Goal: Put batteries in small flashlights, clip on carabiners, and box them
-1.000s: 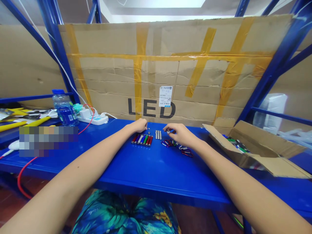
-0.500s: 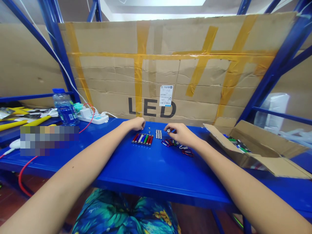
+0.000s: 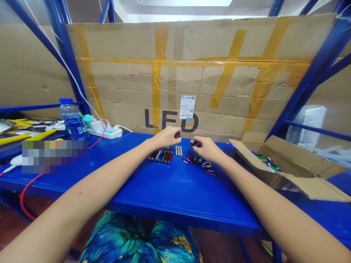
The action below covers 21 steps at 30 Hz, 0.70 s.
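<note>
My right hand (image 3: 206, 149) pinches a small dark tube with a round silvery end (image 3: 192, 141), above the table at the back. My left hand (image 3: 170, 137) hovers to its left with the fingers curled together; what they hold, if anything, is hidden. Below the left hand lies a row of coloured metal tubes (image 3: 160, 156), red, blue, silver and green, side by side. Small round silvery pieces (image 3: 178, 150), like button cells, form neat rows between the hands. Nearest to my right wrist, several coloured carabiners (image 3: 206, 165) lie in a curved line.
An open cardboard box (image 3: 274, 179) with coloured items stands at the right. At the left are a bottle of blue liquid (image 3: 72, 122), a white power strip (image 3: 108, 133) and a red cable (image 3: 27, 190). A large cardboard sheet (image 3: 126, 84) walls off the back of the blue table (image 3: 164, 190).
My left hand has moved right, from beyond the tubes to above the round pieces, closer to my right hand. The tube in my right hand has tilted, and its side shows more.
</note>
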Each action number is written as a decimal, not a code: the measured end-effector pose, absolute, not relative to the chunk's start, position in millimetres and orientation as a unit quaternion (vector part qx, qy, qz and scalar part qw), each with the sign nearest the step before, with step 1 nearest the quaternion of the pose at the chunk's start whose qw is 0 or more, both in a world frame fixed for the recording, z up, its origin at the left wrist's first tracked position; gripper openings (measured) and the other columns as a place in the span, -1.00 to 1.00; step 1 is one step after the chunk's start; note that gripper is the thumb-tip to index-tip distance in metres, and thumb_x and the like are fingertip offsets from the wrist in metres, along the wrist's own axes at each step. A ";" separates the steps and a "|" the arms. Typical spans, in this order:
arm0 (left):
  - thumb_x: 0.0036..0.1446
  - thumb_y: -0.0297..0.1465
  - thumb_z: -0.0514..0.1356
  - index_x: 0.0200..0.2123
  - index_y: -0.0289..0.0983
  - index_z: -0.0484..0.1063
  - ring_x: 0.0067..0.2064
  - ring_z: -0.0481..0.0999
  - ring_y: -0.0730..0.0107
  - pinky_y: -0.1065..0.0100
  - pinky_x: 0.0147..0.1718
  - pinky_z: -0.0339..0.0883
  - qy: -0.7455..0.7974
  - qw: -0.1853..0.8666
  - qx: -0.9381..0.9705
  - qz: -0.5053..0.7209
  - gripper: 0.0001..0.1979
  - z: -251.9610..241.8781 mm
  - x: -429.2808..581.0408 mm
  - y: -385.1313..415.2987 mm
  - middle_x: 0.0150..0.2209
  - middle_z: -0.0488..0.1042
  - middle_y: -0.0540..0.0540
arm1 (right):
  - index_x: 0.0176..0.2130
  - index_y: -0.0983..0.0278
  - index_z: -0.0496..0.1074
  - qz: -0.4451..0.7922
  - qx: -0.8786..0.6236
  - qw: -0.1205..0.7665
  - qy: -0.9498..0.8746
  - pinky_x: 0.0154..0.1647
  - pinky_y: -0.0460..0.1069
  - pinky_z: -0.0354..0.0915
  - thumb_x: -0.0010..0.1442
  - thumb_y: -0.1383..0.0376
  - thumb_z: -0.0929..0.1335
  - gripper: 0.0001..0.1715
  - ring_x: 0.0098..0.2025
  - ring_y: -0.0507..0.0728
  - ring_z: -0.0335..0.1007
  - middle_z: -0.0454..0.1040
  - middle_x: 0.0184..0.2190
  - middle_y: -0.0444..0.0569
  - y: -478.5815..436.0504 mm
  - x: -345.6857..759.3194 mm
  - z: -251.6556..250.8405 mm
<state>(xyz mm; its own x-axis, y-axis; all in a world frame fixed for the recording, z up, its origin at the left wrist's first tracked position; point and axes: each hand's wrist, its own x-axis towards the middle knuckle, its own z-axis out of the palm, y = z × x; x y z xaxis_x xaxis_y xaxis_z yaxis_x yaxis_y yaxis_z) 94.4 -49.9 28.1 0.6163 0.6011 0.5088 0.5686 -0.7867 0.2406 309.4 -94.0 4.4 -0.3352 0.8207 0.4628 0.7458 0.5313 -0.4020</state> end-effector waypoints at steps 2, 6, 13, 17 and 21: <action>0.09 -0.49 0.13 -0.31 -0.31 0.42 -0.37 0.45 0.43 0.38 -0.35 0.29 0.269 0.031 0.908 0.320 -0.90 28.9 107.2 -62.3 -0.39 0.50 -0.06 | -0.32 0.28 0.45 0.057 -0.482 0.318 -0.814 -0.30 -0.05 0.23 0.06 0.45 0.28 -0.81 -0.34 0.10 0.41 0.55 -0.35 -0.04 -94.1 308.8 4.4; 0.13 -0.52 0.12 -0.30 -0.33 0.42 -0.36 0.44 0.43 0.37 -0.36 0.28 0.232 0.005 0.922 0.310 -0.91 26.7 121.6 -77.3 -0.38 0.50 -0.07 | -0.25 0.29 0.47 0.081 -0.459 0.318 -0.826 -0.32 -0.06 0.21 0.02 0.49 0.25 -0.70 -0.35 0.09 0.41 0.56 -0.33 -0.05 -95.7 306.6 4.4; 0.18 -0.51 0.10 -0.27 -0.32 0.43 -0.26 0.48 0.35 0.33 -0.26 0.31 0.233 -0.042 0.929 0.286 -0.89 21.7 121.3 -76.9 -0.30 0.53 -0.13 | -0.29 0.30 0.47 0.091 -0.451 0.329 -0.825 -0.29 -0.05 0.23 0.00 0.48 0.26 -0.72 -0.31 0.10 0.42 0.56 -0.33 -0.04 -96.2 305.9 4.4; 0.20 -0.45 0.09 -0.22 -0.29 0.45 -0.24 0.49 0.32 0.31 -0.25 0.31 0.239 -0.060 0.928 0.280 -0.85 23.1 118.0 -73.3 -0.26 0.54 -0.13 | -0.32 0.30 0.45 0.085 -0.469 0.329 -0.815 -0.29 -0.05 0.25 0.02 0.48 0.27 -0.78 -0.30 0.11 0.44 0.56 -0.34 -0.03 -94.7 307.3 4.6; 0.18 -0.48 0.04 -0.20 -0.27 0.46 -0.21 0.49 0.29 0.29 -0.23 0.31 0.309 -0.077 0.909 0.270 -0.79 23.3 102.2 -52.7 -0.24 0.54 -0.12 | -0.27 0.29 0.48 0.071 -0.491 0.312 -0.810 -0.26 -0.04 0.26 0.04 0.49 0.29 -0.75 -0.29 0.11 0.45 0.56 -0.32 -0.02 -92.8 309.0 3.9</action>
